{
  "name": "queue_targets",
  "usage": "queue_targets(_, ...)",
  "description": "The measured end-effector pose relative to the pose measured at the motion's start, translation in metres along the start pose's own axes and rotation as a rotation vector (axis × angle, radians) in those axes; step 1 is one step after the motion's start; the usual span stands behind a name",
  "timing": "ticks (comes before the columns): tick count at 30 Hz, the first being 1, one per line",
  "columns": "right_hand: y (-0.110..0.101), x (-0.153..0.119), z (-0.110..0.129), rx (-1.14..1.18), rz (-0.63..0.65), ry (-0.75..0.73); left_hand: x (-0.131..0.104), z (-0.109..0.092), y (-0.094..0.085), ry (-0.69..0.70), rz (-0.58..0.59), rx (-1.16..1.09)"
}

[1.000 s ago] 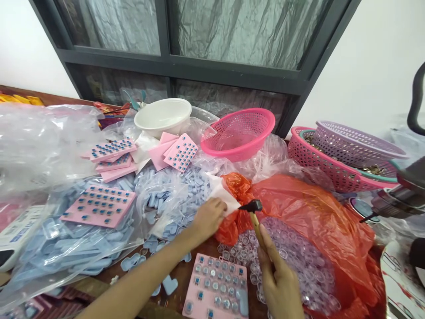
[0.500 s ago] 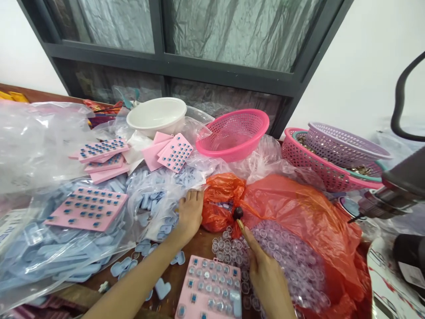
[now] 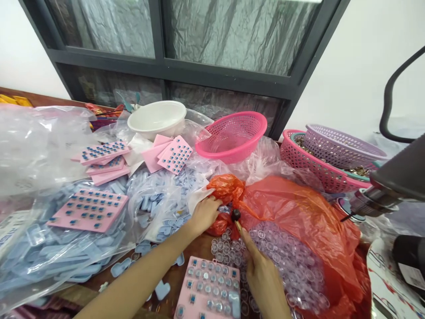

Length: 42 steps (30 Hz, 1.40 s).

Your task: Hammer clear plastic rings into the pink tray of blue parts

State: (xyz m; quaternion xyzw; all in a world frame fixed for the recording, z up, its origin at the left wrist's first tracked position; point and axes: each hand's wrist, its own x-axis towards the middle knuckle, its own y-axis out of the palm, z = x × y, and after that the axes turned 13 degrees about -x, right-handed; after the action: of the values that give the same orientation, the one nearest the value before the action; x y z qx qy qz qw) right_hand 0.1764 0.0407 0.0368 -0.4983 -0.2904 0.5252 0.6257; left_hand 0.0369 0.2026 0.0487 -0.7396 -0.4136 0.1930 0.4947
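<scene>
My left hand (image 3: 206, 214) reaches into the small red plastic bag (image 3: 226, 188), its fingertips hidden at the bag's opening. Some pale pieces show inside that bag. My right hand (image 3: 264, 272) grips a thin wooden-handled tool (image 3: 238, 227) with a round dark tip (image 3: 235, 215), held beside the bag. Under and around the right hand lie many small clear rings (image 3: 288, 261), partly on a large red plastic sheet (image 3: 299, 204). Below my hands lies a pink board (image 3: 207, 283) with rows of blue squares, many topped with clear pieces, and a pale blue part at its right.
Blue plastic pieces (image 3: 66, 257) and pink boards (image 3: 88, 209) fill the left. Behind are a white bowl (image 3: 157, 116), a pink basket (image 3: 232, 135) and stacked baskets (image 3: 318, 166). A dark machine (image 3: 395, 177) juts in at the right.
My left hand has moved right and slightly up, from the small red bag's left side to its opening. The tool in my right hand has barely shifted.
</scene>
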Motion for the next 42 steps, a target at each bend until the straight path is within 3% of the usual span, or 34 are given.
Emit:
queue_targets(6, -0.001, 0.000, 0.001, 0.008, -0.007, -0.011, 0.004, -0.013, 0.008, 0.033, 0.066, 0.058)
queue_targets(12, 0.001, -0.001, -0.002, 0.045, -0.045, -0.019, 0.007, -0.004, 0.001, 0.009, 0.076, 0.066)
queue_targets(17, 0.005, 0.000, -0.005, 0.001, -0.162, -0.056, -0.005, -0.001, 0.002, 0.039, 0.050, 0.037)
queue_targets(22, 0.007, 0.001, -0.009, 0.184, -0.106, -0.075, -0.022, 0.000, -0.002, 0.072, -0.057, -0.077)
queue_targets(26, 0.005, -0.003, -0.012, 0.253, -0.111, -0.087, -0.055, -0.006, -0.005, 0.113, -0.151, -0.259)
queue_targets(29, 0.002, -0.012, -0.016, 0.332, -0.154, -0.154, -0.085, -0.020, 0.004, 0.091, -0.171, -0.503)
queue_targets(32, 0.003, -0.023, -0.020, 0.395, -0.258, -0.194, -0.103, -0.037, 0.022, 0.145, -0.078, -0.545)
queue_targets(37, 0.010, -0.041, -0.030, 0.508, -0.241, -0.136, -0.098, -0.051, 0.052, 0.276, 0.064, -0.362)
queue_targets(42, 0.017, -0.047, -0.051, 0.492, -0.210, -0.164, -0.100, -0.043, 0.055, 0.365, 0.103, -0.433)
